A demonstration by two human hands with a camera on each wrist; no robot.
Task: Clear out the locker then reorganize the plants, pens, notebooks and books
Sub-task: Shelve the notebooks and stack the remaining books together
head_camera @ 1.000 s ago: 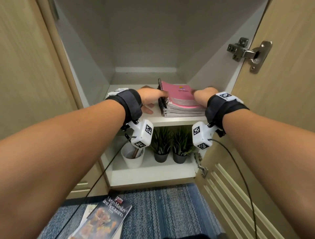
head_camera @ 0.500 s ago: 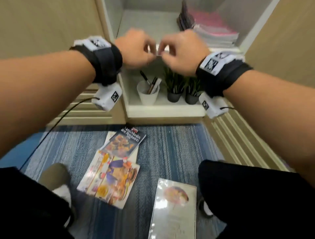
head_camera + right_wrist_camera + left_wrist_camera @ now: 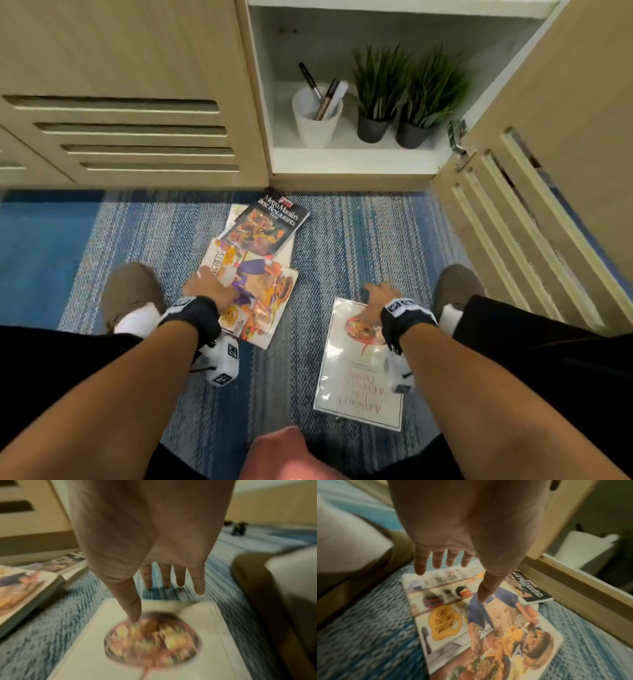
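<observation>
Three books lie on the blue carpet in front of the open locker. My left hand hovers with spread fingers over the far left corner of a colourful cookbook, thumb tip at its cover. My right hand reaches over the far edge of a white book with a bowl picture, fingers straight, thumb above the cover. Neither hand holds anything. A black restaurant guide lies beyond the cookbook. On the locker's bottom shelf stand a white cup of pens and two potted plants.
The locker door stands open on the right, close to my right leg. My shoes flank the books. Closed slatted locker doors fill the left. Striped carpet shows between the two piles.
Both hands left the pink notebooks on the upper shelf, met briefly in front of it, and dropped to the books on the floor. The head view tilted down with them.
</observation>
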